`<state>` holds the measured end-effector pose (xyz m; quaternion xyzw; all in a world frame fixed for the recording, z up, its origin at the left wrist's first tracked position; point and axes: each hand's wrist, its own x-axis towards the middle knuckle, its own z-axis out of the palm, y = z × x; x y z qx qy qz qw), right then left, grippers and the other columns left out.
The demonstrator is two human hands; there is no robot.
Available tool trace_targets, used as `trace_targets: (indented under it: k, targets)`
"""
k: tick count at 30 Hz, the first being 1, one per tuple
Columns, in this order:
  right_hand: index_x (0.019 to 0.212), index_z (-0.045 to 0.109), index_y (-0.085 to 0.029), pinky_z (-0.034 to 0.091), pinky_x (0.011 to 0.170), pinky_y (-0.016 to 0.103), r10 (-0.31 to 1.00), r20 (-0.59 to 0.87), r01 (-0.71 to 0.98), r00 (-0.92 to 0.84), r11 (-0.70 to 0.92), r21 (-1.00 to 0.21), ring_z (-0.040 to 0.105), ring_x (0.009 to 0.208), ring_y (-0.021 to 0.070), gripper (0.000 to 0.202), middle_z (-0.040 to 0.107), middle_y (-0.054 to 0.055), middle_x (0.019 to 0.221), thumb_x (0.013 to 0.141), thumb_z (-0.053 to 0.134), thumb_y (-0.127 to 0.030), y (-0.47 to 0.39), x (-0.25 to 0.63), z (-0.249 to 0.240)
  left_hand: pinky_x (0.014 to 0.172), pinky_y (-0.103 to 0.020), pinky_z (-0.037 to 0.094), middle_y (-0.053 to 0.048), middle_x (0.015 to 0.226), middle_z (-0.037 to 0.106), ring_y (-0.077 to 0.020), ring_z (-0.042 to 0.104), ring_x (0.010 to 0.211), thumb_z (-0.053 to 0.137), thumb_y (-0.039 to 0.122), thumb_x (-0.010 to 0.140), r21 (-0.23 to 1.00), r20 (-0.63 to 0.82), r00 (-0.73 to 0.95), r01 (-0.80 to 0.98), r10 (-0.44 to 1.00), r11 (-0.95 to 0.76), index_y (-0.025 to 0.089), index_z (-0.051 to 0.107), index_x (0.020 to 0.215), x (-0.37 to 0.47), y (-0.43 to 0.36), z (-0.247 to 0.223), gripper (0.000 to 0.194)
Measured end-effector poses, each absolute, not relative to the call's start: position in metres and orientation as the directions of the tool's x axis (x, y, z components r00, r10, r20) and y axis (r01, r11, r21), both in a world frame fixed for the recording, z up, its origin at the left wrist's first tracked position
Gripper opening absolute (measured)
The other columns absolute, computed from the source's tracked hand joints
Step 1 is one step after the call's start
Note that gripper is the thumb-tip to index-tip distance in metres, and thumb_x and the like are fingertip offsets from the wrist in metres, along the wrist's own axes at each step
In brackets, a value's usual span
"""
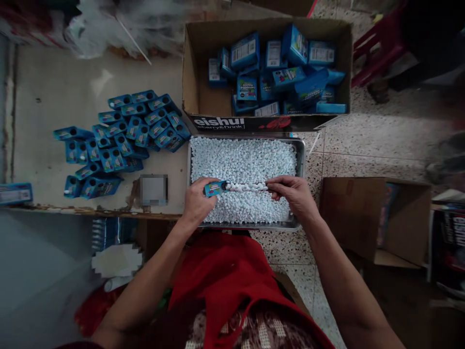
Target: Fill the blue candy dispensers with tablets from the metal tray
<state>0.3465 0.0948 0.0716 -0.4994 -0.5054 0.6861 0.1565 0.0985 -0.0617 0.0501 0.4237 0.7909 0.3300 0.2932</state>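
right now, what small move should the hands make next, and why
Perhaps lift the right hand slightly: it pinches what looks like a narrow scoop bearing white pieces, which meets the end of the blue box in the left hand, so they might slide in.

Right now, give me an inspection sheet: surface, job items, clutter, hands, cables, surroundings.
Surface: pale table, worn along its near edge.
Job items: metal tray of white pellets; blue boxes grouped on the table; more in a printed carton beyond the tray.
Clutter: clear plastic toward the table's far side.
Hands: left hand grips a small blue box; right hand pinches at the end of a pellet row leading to it.
Cables: nothing seen.
Surroundings: speckled floor; open carton at right.
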Motion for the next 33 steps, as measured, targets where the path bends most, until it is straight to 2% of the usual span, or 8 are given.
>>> trace_targets:
  k: [3, 9, 14, 17, 22, 25, 30, 33]
  targets:
    - [0.088, 0.081, -0.016, 0.045, 0.049, 0.024, 0.77, -0.465, 0.436, -0.437, -0.271, -0.858, 0.058, 0.049, 0.0109, 0.017, 0.069, 0.001, 0.061, 0.079, 0.077, -0.029, 0.093, 0.332, 0.108, 0.094, -0.035, 0.054, -0.005, 0.107, 0.073, -0.0235, 0.068, 0.102, 0.056, 0.002, 0.064, 0.785, -0.181, -0.443, 0.473, 0.878, 0.401, 0.02, 0.074, 0.106, 0.108, -0.058, 0.053, 0.049]
    - [0.088, 0.081, -0.021, 0.05, 0.064, 0.027, 0.804, -0.137, 0.618, -0.578, 0.322, -0.718, 0.069, 0.068, 0.0158, 0.019, 0.077, 0.003, 0.079, 0.083, 0.064, -0.015, 0.074, 0.306, 0.162, 0.094, -0.035, 0.053, -0.005, 0.104, 0.071, -0.0221, 0.066, 0.1, 0.055, -0.001, 0.063, 0.807, -0.158, -0.435, 0.46, 0.886, 0.37, 0.02, 0.074, 0.102, 0.112, -0.058, 0.052, 0.048]
    - [0.095, 0.08, -0.021, 0.053, 0.075, 0.032, 0.74, -0.077, 0.582, -0.668, 0.455, -0.674, 0.071, 0.08, 0.0187, 0.023, 0.078, 0.004, 0.087, 0.087, 0.06, -0.014, 0.057, 0.295, 0.172, 0.092, -0.033, 0.053, -0.004, 0.103, 0.07, -0.0203, 0.066, 0.098, 0.055, -0.001, 0.062, 0.856, -0.162, -0.456, 0.377, 0.875, 0.355, 0.02, 0.074, 0.103, 0.106, -0.061, 0.04, 0.049]
    - [0.099, 0.081, -0.025, 0.055, 0.076, 0.035, 0.761, -0.092, 0.552, -0.642, 0.375, -0.744, 0.071, 0.081, 0.0204, 0.021, 0.077, 0.005, 0.089, 0.091, 0.062, -0.02, 0.051, 0.307, 0.176, 0.088, -0.032, 0.054, -0.003, 0.101, 0.07, -0.0193, 0.067, 0.094, 0.056, 0.001, 0.061, 0.909, -0.208, -0.42, 0.25, 0.883, 0.333, 0.019, 0.073, 0.103, 0.101, -0.064, 0.027, 0.049]
    - [0.102, 0.082, -0.024, 0.049, 0.049, 0.029, 0.912, -0.327, 0.596, -0.249, -0.123, -0.794, 0.062, 0.055, 0.0171, 0.022, 0.072, 0.004, 0.072, 0.085, 0.075, -0.037, 0.059, 0.365, 0.161, 0.092, -0.034, 0.053, -0.004, 0.104, 0.07, -0.0211, 0.066, 0.101, 0.056, 0.003, 0.06, 0.934, -0.241, -0.358, 0.166, 0.902, 0.315, 0.02, 0.073, 0.101, 0.093, -0.066, 0.023, 0.048]
    - [0.099, 0.081, -0.018, 0.045, 0.047, 0.026, 0.9, -0.427, 0.565, -0.084, -0.31, -0.765, 0.058, 0.052, 0.015, 0.031, 0.068, 0.003, 0.064, 0.079, 0.079, -0.042, 0.066, 0.396, 0.126, 0.093, -0.035, 0.053, -0.005, 0.102, 0.07, -0.021, 0.066, 0.099, 0.055, 0.004, 0.061, 0.946, -0.235, -0.345, 0.135, 0.909, 0.296, 0.02, 0.073, 0.099, 0.095, -0.06, 0.021, 0.045]
    - [0.097, 0.081, -0.015, 0.047, 0.051, 0.025, 0.861, -0.507, 0.596, -0.031, -0.391, -0.701, 0.059, 0.052, 0.0147, 0.037, 0.069, 0.002, 0.063, 0.075, 0.08, -0.044, 0.061, 0.425, 0.061, 0.091, -0.033, 0.053, -0.005, 0.102, 0.072, -0.0198, 0.068, 0.094, 0.062, 0.009, 0.063, 0.947, -0.32, -0.323, -0.081, 0.891, 0.311, 0.018, 0.071, 0.1, 0.1, -0.046, 0.013, 0.04]
    - [0.099, 0.081, -0.015, 0.052, 0.056, 0.028, 0.856, -0.517, 0.602, 0.016, -0.421, -0.678, 0.065, 0.058, 0.0178, 0.04, 0.075, 0.006, 0.073, 0.074, 0.079, -0.046, 0.055, 0.456, 0.034, 0.094, -0.034, 0.052, -0.006, 0.109, 0.071, -0.0203, 0.068, 0.099, 0.068, 0.014, 0.064, 0.953, -0.292, -0.443, -0.065, 0.847, 0.295, 0.019, 0.069, 0.102, 0.082, -0.051, 0.02, 0.038]
